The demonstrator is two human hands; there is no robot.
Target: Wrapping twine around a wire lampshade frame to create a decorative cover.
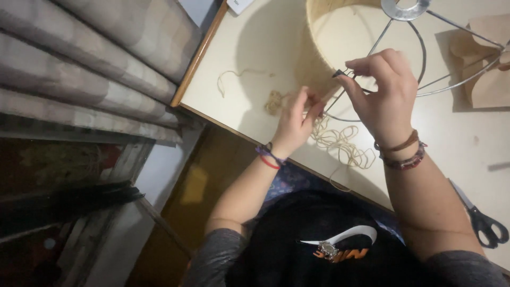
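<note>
Right hand [383,95]: fingers pinched together on a small dark clip at the wire lampshade frame [419,58].
Left hand [298,119]: fingers closed on the twine [340,141], pulled taut toward the frame.
Twine: loose coils on the worktop [255,69] just below both hands; a stray strand farther left.
Lampshade: partly wrapped, lying on its side, upper centre.
Scissors [481,218]: right, well apart.
Brown paper [486,64]: far right.
Risk: slack coils could tangle; a slipped pinch may loosen the wrap.
Room: worktop edge runs close beneath the wrists; open surface lies left of the frame.
</note>
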